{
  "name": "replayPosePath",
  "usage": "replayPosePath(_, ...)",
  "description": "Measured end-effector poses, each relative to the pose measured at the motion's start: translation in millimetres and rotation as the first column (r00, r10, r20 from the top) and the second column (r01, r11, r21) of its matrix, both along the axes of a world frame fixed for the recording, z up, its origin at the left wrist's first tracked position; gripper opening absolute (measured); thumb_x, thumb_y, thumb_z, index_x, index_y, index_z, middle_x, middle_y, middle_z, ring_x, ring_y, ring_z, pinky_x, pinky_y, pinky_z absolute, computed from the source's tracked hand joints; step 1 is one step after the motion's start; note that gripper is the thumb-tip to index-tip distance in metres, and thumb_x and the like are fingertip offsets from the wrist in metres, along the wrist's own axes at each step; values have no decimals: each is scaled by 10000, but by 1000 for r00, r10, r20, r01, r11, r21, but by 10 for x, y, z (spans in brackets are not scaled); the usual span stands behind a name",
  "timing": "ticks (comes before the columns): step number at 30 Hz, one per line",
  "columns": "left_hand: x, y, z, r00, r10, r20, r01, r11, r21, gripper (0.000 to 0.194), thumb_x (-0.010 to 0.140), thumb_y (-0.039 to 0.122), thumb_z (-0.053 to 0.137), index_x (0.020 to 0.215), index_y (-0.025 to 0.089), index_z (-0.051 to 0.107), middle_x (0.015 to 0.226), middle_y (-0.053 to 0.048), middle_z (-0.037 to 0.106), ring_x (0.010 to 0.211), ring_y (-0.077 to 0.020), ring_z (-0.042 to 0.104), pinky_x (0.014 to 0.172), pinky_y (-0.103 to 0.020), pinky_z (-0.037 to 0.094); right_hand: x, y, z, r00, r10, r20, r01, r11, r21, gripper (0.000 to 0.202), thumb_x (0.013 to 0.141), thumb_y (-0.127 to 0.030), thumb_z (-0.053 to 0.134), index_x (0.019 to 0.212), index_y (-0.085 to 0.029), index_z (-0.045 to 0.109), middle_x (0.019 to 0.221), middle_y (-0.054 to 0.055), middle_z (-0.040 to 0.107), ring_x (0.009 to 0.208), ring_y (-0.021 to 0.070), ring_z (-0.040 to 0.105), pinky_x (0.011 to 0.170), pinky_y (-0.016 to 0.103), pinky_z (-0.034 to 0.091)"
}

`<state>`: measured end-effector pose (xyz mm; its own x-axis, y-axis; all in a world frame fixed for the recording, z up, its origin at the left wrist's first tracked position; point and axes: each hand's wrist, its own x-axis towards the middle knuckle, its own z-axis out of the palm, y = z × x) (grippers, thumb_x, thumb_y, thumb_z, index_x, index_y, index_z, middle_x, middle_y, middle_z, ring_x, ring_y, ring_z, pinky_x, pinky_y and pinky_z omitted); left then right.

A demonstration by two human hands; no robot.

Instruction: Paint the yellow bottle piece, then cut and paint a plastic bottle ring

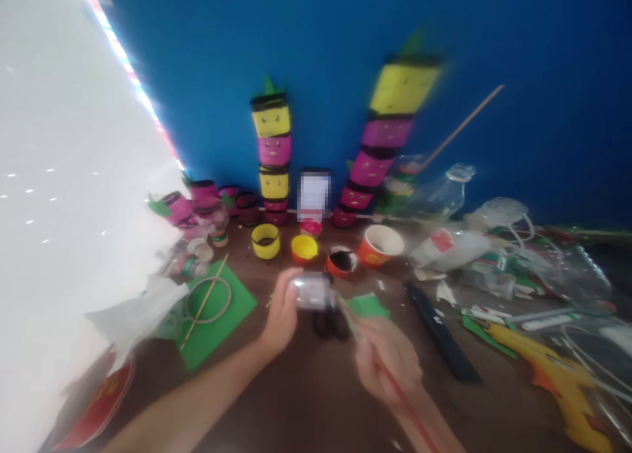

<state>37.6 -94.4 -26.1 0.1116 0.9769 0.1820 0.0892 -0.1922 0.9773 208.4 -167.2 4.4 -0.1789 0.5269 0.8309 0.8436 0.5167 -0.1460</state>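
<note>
My left hand [281, 311] is closed around one side of a clear plastic bottle piece [311, 290], which has a dark band at its right end. A slim paintbrush with a red handle [402, 400] is held in my right hand [388, 357]. Its tip points at the dark end of the piece; blur hides whether they touch. Just below the piece lies a pair of black loops [332, 323] resembling scissor handles. Beyond my hands stand a cup of black paint [342, 262], a cup of yellow paint [304, 249] and a yellow container with black edges [265, 243].
Stacks of yellow and magenta faced containers [274, 151] lean at the blue wall. An orange-and-white paper cup [381, 247] stands behind. Right are a long black strip [439, 331], a yellow glue gun [548, 364] and plastic bottles. Green sheets [230, 315] lie left.
</note>
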Motion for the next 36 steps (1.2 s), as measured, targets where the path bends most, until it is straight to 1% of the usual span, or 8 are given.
replayPosePath(7,11,1,-6,999,-16,38,17,999,-38,378,923,471,309,1136,224,500,1141,-68,560,1085,-218,513,954,-364,385,16,0,-2,999,33,22,-33,999,14,211,732,-51,506,902,-169,547,759,55,636,720,169,632,662,306,540)
replayPosePath(11,5,-1,-28,999,-23,47,25,998,-50,376,926,465,305,1145,226,495,1152,-69,556,1103,-220,504,970,-369,373,20,-1,-11,999,-1,33,0,999,33,225,722,-40,518,911,-159,547,770,64,637,736,174,631,673,306,537)
replayPosePath(15,1,4,-35,999,-16,35,17,999,-31,372,926,466,308,1138,228,500,1142,-64,560,1092,-214,511,966,-365,376,12,6,12,999,-15,37,14,999,38,207,736,-44,505,899,-165,544,761,59,637,723,168,631,664,298,537)
replayPosePath(21,7,0,-22,1000,-7,24,8,999,-40,373,927,460,306,1136,223,505,1136,-67,570,1070,-209,526,939,-357,401,16,-1,9,999,8,37,-9,1000,27,200,729,-46,516,891,-158,546,755,59,633,715,166,628,670,300,537)
replayPosePath(24,7,-4,-5,1000,0,7,0,1000,-17,371,930,450,302,1136,220,508,1119,-68,577,1062,-205,530,936,-354,404,14,-7,-3,1000,2,23,-2,1000,15,212,731,-41,515,907,-153,550,771,67,642,731,170,635,674,300,538)
replayPosePath(28,3,0,6,999,25,-35,-24,999,27,353,934,418,306,1129,217,521,1134,-73,574,1090,-203,523,965,-358,391,20,-23,-26,999,43,1,-43,999,10,195,734,-46,499,877,-166,557,717,38,630,666,148,626,653,278,531)
replayPosePath(32,1,4,-13,999,25,-43,-23,999,46,344,938,385,303,1144,217,522,1163,-76,569,1125,-203,510,987,-364,380,26,-36,-42,1000,21,-11,-21,1000,-3,217,718,-36,517,897,-152,559,752,60,642,702,165,633,673,291,529)
replayPosePath(36,4,4,-22,999,22,-30,-20,999,48,337,933,376,318,1150,216,519,1191,-76,559,1155,-200,491,1015,-362,359,15,-42,-16,998,46,-42,-47,999,-20,174,730,-47,487,832,-169,557,668,29,621,630,148,620,614,262,509)
